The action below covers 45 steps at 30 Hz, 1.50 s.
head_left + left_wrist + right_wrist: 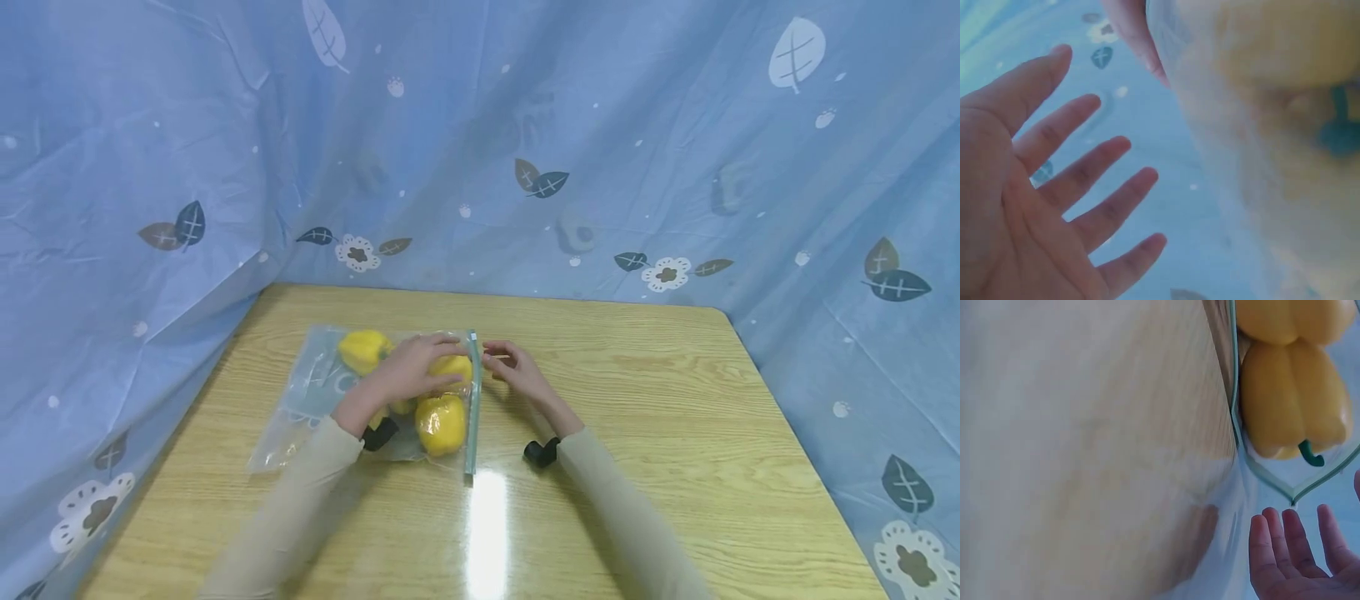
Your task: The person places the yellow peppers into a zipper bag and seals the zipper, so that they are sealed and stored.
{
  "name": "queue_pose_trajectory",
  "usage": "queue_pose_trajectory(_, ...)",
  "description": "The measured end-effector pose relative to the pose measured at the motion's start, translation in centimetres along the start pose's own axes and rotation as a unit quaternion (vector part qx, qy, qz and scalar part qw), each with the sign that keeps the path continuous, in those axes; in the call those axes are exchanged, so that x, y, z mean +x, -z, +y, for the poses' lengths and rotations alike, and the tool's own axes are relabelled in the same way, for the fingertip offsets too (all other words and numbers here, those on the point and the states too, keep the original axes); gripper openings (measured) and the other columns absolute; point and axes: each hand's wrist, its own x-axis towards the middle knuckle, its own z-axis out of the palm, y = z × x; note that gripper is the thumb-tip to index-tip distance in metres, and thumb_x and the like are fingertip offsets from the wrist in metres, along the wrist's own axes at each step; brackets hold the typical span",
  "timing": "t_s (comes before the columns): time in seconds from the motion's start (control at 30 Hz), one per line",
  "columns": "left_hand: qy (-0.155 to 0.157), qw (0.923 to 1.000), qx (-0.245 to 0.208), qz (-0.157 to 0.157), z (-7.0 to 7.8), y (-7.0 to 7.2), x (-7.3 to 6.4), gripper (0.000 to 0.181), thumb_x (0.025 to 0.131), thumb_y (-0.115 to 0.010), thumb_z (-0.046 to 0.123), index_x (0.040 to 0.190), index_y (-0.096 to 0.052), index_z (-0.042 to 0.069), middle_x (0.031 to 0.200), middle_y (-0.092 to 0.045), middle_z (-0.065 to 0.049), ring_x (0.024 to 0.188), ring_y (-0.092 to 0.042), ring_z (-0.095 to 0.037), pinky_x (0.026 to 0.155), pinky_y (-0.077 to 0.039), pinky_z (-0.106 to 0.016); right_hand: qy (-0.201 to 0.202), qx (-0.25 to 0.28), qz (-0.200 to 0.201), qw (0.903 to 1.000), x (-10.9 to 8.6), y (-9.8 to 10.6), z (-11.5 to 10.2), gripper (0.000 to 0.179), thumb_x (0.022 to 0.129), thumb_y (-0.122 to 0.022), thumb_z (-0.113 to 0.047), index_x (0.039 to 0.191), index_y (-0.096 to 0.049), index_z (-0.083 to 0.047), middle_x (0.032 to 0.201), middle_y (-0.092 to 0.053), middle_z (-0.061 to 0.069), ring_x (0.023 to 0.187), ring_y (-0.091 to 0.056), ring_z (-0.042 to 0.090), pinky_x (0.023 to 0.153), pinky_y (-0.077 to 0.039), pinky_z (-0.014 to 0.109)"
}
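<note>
A clear zip bag (324,367) lies on its side on the table with several yellow bell peppers (441,424) in it. Its green zip strip (472,417) runs along the right edge. My left hand (411,367) reaches over the peppers, fingers extended towards the zip; contact cannot be made out. Just right of the strip is my right hand (519,372), its fingers loosely bent and holding nothing. The left wrist view shows the left palm (1029,206) with spread fingers, beside the blurred bag. In the right wrist view, straight fingers (1263,550) are near the green-edged bag mouth.
The wooden table (645,400) extends to the right of the bag, with a bright light reflection near its front. A blue patterned curtain (480,150) hangs behind it and along both sides. Black straps or mounts (542,452) sit at the wrists.
</note>
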Motion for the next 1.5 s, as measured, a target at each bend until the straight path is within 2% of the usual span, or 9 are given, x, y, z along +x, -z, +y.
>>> queue_pose_trajectory(0.1, 0.008, 0.998, -0.05, -0.036, -0.8, 0.7, 0.7, 0.046, 0.091, -0.058, 0.038, 0.131, -0.053, 0.016, 0.142, -0.042, -0.011, 0.131, -0.038, -0.031, 0.107, -0.03, -0.053, 0.005, -0.018, 0.001, 0.9998, 0.9, 0.4, 0.4, 0.046, 0.096, -0.05, -0.018, 0.134, -0.04, 0.006, 0.13, -0.045, 0.026, 0.114, -0.051, 0.04, 0.093, -0.046, 0.051)
queue_pose_trajectory(0.3, 0.001, 0.9849, -0.15, -0.086, -2.9, 1.3, 2.6, 0.046, 0.092, -0.058, 0.033, 0.132, -0.052, 0.011, 0.139, -0.045, -0.008, 0.131, -0.036, -0.028, 0.107, -0.031, -0.051, 0.015, -0.025, -0.004, 0.9996, 2.4, 0.8, 1.0, 0.044, 0.095, -0.052, -0.015, 0.132, -0.042, 0.007, 0.125, -0.048, 0.026, 0.11, -0.054, 0.039, 0.089, -0.048, 0.05)
queue_pose_trajectory(0.43, -0.005, 0.9794, -0.169, -0.11, -4.0, 1.8, 3.9, 0.045, 0.092, -0.058, 0.03, 0.13, -0.052, 0.008, 0.137, -0.048, -0.008, 0.13, -0.038, -0.03, 0.106, -0.032, -0.051, 0.006, -0.02, -0.006, 0.9998, 3.1, 1.1, 0.9, 0.046, 0.094, -0.054, -0.016, 0.132, -0.042, 0.007, 0.127, -0.048, 0.028, 0.113, -0.051, 0.043, 0.093, -0.044, 0.055)
queue_pose_trajectory(0.67, -0.008, 0.9683, -0.202, -0.147, -5.9, 2.4, 6.8, 0.041, 0.092, -0.059, 0.02, 0.129, -0.052, 0.004, 0.137, -0.046, -0.013, 0.128, -0.037, -0.042, 0.106, -0.032, -0.05, -0.022, -0.042, 0.021, 0.9986, 4.8, 1.2, 2.6, 0.044, 0.093, -0.057, -0.022, 0.13, -0.048, -0.001, 0.127, -0.053, 0.02, 0.113, -0.053, 0.033, 0.092, -0.048, 0.045)
queue_pose_trajectory(0.97, 0.046, 0.9669, -0.194, -0.159, -7.2, 1.1, 9.4, 0.041, 0.088, -0.063, 0.014, 0.127, -0.052, 0.003, 0.133, -0.049, -0.014, 0.124, -0.045, -0.032, 0.103, -0.039, -0.042, -0.03, 0.003, 0.042, 0.9987, 6.1, 1.0, 3.3, 0.038, 0.092, -0.059, -0.016, 0.125, -0.051, 0.001, 0.122, -0.057, 0.022, 0.112, -0.056, 0.029, 0.091, -0.05, 0.041)
queue_pose_trajectory(1.07, 0.069, 0.9666, -0.176, -0.173, -7.2, 0.5, 9.9, 0.039, 0.089, -0.062, 0.013, 0.126, -0.052, 0.004, 0.134, -0.047, -0.015, 0.125, -0.042, -0.032, 0.104, -0.038, -0.045, -0.033, 0.029, 0.047, 0.9979, 6.3, 0.9, 3.3, 0.038, 0.091, -0.06, -0.014, 0.124, -0.051, 0.002, 0.119, -0.058, 0.024, 0.104, -0.06, 0.027, 0.088, -0.052, 0.039)
queue_pose_trajectory(1.2, 0.098, 0.9601, -0.174, -0.196, -6.9, -0.3, 10.3, 0.035, 0.091, -0.058, 0.011, 0.124, -0.052, 0.005, 0.128, -0.051, -0.017, 0.12, -0.048, -0.031, 0.102, -0.039, -0.044, -0.047, 0.059, 0.059, 0.9954, 6.6, 0.7, 3.5, 0.037, 0.089, -0.063, -0.013, 0.122, -0.054, 0.0, 0.11, -0.062, 0.019, 0.09, -0.064, 0.018, 0.083, -0.054, 0.035)
queue_pose_trajectory(1.37, 0.104, 0.9566, -0.207, -0.177, -7.1, -1.1, 10.7, 0.029, 0.09, -0.057, 0.006, 0.119, -0.053, 0.004, 0.116, -0.057, -0.017, 0.109, -0.054, -0.028, 0.097, -0.044, -0.04, -0.04, 0.078, 0.069, 0.9937, 6.9, 0.4, 3.5, 0.032, 0.088, -0.063, -0.01, 0.117, -0.056, 0.003, 0.097, -0.065, 0.01, 0.079, -0.064, 0.012, 0.079, -0.056, 0.035)
queue_pose_trajectory(1.5, 0.092, 0.9607, -0.212, -0.153, -7.3, -1.4, 11.0, 0.024, 0.089, -0.059, 0.008, 0.113, -0.055, 0.003, 0.115, -0.057, -0.016, 0.108, -0.054, -0.028, 0.096, -0.043, -0.04, -0.035, 0.09, 0.077, 0.9923, 7.2, 0.2, 3.4, 0.029, 0.088, -0.063, -0.008, 0.112, -0.057, 0.006, 0.088, -0.065, 0.003, 0.074, -0.064, 0.011, 0.077, -0.056, 0.036)
